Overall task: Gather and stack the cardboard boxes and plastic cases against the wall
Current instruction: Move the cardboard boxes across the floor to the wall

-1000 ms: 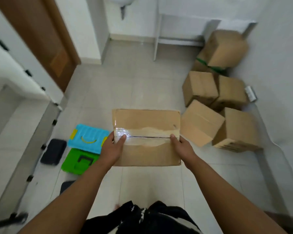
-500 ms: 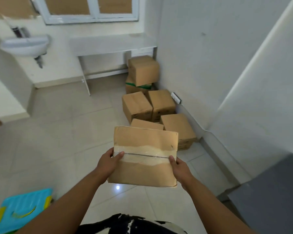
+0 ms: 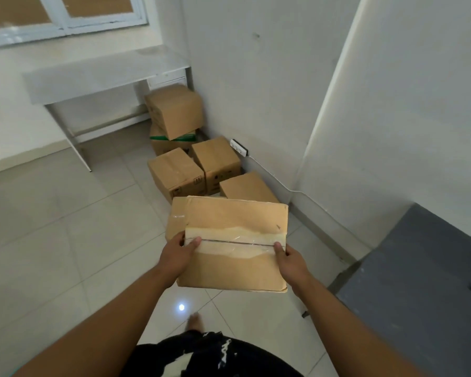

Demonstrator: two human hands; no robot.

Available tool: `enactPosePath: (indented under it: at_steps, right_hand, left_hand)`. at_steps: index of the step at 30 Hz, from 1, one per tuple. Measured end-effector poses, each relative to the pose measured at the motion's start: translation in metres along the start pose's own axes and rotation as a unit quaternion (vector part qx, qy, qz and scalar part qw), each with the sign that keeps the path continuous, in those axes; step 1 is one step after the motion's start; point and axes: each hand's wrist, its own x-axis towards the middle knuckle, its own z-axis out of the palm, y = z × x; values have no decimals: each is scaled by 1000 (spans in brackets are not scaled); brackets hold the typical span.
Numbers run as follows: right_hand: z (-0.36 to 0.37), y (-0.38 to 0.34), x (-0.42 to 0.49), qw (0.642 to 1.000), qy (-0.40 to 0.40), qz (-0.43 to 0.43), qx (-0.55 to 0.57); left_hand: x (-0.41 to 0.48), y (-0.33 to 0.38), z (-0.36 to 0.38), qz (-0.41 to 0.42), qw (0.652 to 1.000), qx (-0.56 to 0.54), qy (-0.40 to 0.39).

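So, we've got a flat cardboard box (image 3: 234, 221) up in the air in front of us, held roughly level over the tiled floor (image 3: 65, 227), one hand on each short side. Our left hand (image 3: 176, 254) grips the left edge with the thumb laid on top, right at the clear tape (image 3: 234, 242) that runs across the lid. Our right hand (image 3: 291, 261) does the same on the right edge. The other fingers go under the box where we can't see them. Beyond it, the other boxes sit in the corner by the white wall (image 3: 256, 77). A top box (image 3: 174, 111) sits skewed on a green-striped box (image 3: 172, 141), tucked at the end of a white table (image 3: 106, 74). A left floor box (image 3: 174, 170) and a right floor box (image 3: 216, 159) stand side by side, touching, in front of that stack. A low box (image 3: 246, 186) lies nearer to us, close to the wall. One more half-hidden box (image 3: 174, 221) pokes out from behind the left corner of the one we're carrying. A white power strip (image 3: 239, 147) lies between the right floor box and the wall, its cable running along the skirting. There's a window (image 3: 65, 12) above the table and a grey surface (image 3: 419, 281) off to our right. A bare foot (image 3: 195, 321) and a little bright spot of light (image 3: 181, 307) show on the tiles below the box.
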Motion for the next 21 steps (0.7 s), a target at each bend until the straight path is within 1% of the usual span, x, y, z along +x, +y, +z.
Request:
enactPosePath:
  at_steps: [3, 5, 9, 13, 16, 21]
  right_hand:
    - [-8, 1, 21, 1000, 19, 11, -9]
    - [-17, 1, 41, 999, 27, 37, -20]
    - [-40, -13, 93, 995, 46, 86, -23]
    - [-62, -39, 150, 988, 96, 124, 13]
    - [-72, -54, 190, 980, 119, 153, 43]
    - [-73, -74, 238, 968, 150, 186, 82]
  left_hand:
    - [26, 10, 19, -6, 1000, 4, -28]
    - [51, 18, 35, -11, 999, 5, -53]
    - [125, 49, 70, -12, 993, 18, -113]
    - [216, 97, 105, 12, 981, 50, -184]
    - [276, 133, 121, 34, 971, 89, -220]
    - [335, 168, 140, 14, 962, 105, -251]
